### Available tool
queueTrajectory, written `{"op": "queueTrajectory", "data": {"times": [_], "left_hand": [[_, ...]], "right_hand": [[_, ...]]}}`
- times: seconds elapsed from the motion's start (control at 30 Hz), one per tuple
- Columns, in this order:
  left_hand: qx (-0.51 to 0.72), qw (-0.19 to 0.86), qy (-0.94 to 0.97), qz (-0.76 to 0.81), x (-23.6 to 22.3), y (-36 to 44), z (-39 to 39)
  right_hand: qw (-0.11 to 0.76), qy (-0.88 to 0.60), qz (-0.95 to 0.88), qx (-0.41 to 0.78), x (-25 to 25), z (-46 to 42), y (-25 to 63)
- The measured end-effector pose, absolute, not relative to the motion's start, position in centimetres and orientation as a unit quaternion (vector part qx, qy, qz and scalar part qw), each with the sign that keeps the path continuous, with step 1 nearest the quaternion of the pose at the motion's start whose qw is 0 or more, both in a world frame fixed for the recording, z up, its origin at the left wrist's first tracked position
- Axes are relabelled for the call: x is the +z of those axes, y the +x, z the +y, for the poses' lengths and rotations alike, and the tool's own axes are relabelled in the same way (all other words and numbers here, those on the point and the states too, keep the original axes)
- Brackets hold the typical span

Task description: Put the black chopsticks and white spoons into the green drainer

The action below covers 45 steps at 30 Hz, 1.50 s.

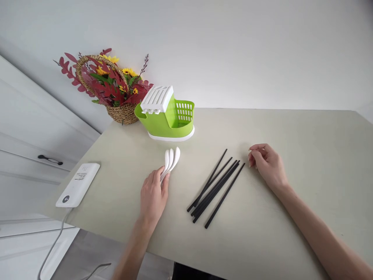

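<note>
Several white spoons (171,159) are bunched in my left hand (153,194), bowls pointing away from me and handles between thumb and fingers. To their right lie several black chopsticks (217,186), loosely fanned on the table. My right hand (268,165) rests on the table just right of the chopsticks' far tips, apart from them. Its fingers are loosely curled, and whether anything is in them is hidden. Beyond my left hand stands a green plastic utensil holder (157,123) with a white slotted top, a lattice-walled bin on the right and a white base.
A wicker basket (124,113) of red leaves and yellow flowers stands behind the holder at left. On the table's left edge lies a white power strip (78,186) with a grey cable (56,237) hanging off. White cabinet fronts (35,128) are at left; a wall (262,54) backs the table (305,136).
</note>
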<state>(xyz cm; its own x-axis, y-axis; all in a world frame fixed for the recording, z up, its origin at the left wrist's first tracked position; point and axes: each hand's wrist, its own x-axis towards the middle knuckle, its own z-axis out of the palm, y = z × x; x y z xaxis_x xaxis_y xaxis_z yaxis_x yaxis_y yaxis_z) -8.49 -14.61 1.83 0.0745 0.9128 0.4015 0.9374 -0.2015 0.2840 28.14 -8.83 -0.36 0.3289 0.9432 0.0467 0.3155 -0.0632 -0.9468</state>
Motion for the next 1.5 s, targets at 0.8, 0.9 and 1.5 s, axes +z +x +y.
{"op": "queueTrajectory", "data": {"times": [0.8, 0.9, 1.5], "left_hand": [[-0.197, -0.117, -0.86, -0.456, 5.0, 7.3, -20.0], [-0.185, -0.117, -0.862, -0.456, 4.7, 8.1, -19.7], [-0.149, -0.122, -0.876, -0.443, 3.5, 9.9, -20.1]], "right_hand": [[0.667, -0.63, -0.3, 0.261, -1.1, -7.3, 32.3], [0.67, -0.626, -0.301, 0.261, -1.2, -7.2, 32.7], [0.666, -0.621, -0.313, 0.271, -1.2, -7.0, 32.5]]}}
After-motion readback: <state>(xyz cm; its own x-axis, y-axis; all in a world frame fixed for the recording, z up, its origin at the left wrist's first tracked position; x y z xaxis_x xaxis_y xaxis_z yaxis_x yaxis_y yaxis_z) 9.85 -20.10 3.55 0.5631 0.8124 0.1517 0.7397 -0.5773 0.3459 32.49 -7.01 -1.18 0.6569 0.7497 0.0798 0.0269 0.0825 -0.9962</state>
